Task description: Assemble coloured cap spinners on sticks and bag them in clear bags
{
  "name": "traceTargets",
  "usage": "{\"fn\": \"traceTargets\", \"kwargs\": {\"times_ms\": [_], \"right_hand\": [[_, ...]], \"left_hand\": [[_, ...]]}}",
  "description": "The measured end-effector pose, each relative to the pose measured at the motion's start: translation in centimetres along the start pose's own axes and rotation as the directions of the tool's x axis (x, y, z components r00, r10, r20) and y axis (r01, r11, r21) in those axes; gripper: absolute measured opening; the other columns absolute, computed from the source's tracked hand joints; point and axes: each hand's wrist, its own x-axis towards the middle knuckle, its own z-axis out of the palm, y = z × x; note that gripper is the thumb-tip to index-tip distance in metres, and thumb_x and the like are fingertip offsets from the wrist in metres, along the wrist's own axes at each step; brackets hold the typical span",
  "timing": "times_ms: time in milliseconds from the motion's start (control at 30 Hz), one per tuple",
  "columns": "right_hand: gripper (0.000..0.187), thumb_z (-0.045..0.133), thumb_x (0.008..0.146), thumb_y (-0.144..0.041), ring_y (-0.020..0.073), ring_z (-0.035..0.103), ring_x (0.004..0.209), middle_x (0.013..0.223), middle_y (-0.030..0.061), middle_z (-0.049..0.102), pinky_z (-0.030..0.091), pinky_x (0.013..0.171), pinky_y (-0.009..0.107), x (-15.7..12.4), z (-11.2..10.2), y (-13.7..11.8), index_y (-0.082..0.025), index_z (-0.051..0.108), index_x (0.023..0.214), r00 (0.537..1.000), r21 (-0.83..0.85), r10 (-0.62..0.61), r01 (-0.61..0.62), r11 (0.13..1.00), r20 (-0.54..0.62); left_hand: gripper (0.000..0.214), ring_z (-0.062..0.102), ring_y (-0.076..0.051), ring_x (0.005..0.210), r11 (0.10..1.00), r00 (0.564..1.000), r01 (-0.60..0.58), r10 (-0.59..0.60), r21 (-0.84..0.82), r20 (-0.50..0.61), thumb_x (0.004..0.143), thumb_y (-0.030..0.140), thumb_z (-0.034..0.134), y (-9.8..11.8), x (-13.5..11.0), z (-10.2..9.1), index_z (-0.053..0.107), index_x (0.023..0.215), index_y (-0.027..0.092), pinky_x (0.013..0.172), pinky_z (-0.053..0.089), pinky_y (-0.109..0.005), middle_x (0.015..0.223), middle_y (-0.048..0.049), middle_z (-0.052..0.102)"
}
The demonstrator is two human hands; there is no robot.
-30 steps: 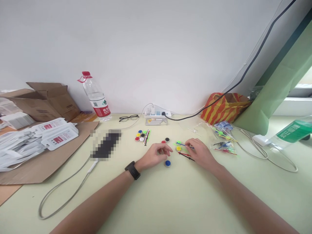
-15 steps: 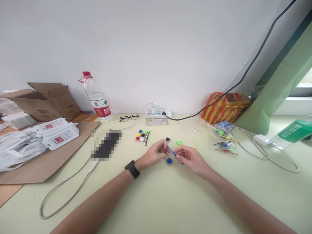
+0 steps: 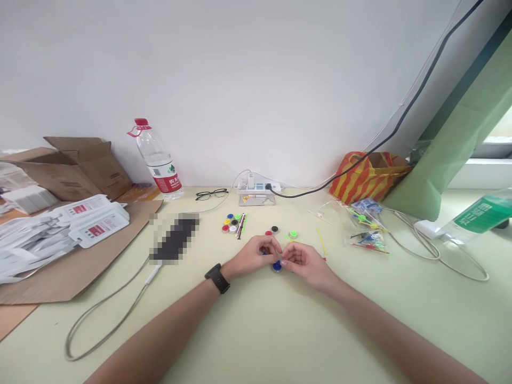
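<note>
My left hand (image 3: 258, 256), with a black watch on the wrist, is closed in a pinch. A bit of blue, apparently the thin blue plastic stick (image 3: 264, 253), shows between its fingers. Fingertip to fingertip with it, my right hand (image 3: 306, 264) is also pinched, and its fingers hide what they hold. Just under the fingertips lies a small round blue disc (image 3: 277, 266) on the table. Beyond the hands are a black disc (image 3: 274, 230), a red disc (image 3: 268, 233) and a bright green disc (image 3: 293, 234).
Several coloured discs (image 3: 230, 223) lie beside a bundle of thin sticks (image 3: 241, 226). A yellow stick (image 3: 322, 241) and plastic packets (image 3: 368, 240) are to the right. At the back stand a power strip (image 3: 258, 186), glasses (image 3: 212, 194) and a water bottle (image 3: 160, 160).
My hands have come closer together, fingertips meeting above the blue disc. The blue stick, which stretched visibly between them, is now mostly hidden. The red disc has come into view.
</note>
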Motion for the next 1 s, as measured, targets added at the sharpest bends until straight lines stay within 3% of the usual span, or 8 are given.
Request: {"fn": "traceTargets", "kwargs": {"times_ms": [467,767,1000], "right_hand": [[0.032,0.085,0.077,-0.041,0.0182,0.068,0.079,0.086,0.0040,0.072,0.052,0.077,0.034,0.20,-0.12,0.31,-0.018,0.065,0.086,1.000,-0.021,0.025,-0.024,0.999,0.003],[0.025,0.077,0.083,-0.039,0.0120,0.048,0.061,0.074,-0.0002,0.062,0.037,0.057,0.027,-0.17,-0.29,-0.03,-0.018,0.064,0.082,0.999,-0.218,-0.014,0.003,0.976,-0.045],[0.025,0.074,0.085,-0.040,0.0128,0.047,0.064,0.077,0.0003,0.061,0.036,0.058,0.027,-0.13,-0.55,-0.25,-0.019,0.062,0.084,1.000,-0.248,-0.027,0.023,0.969,-0.011]], "left_hand": [[0.012,0.070,-0.019,0.080,1.000,0.998,0.005,-0.006,0.012,0.060,0.084,0.020,0.072,0.07,-0.05,0.03,0.071,0.094,0.014,0.078,0.053,-0.030,0.087,-0.0072,0.075],[0.015,0.068,-0.018,0.084,0.997,0.992,-0.071,0.066,0.039,0.110,0.086,0.024,0.073,0.45,-0.05,-0.10,0.072,0.097,0.015,0.081,0.053,-0.031,0.094,-0.0080,0.074],[0.018,0.067,-0.019,0.089,0.998,0.991,-0.044,0.038,0.042,0.127,0.083,0.023,0.076,0.82,0.01,-0.32,0.072,0.099,0.016,0.084,0.052,-0.032,0.096,-0.0073,0.074]]}}
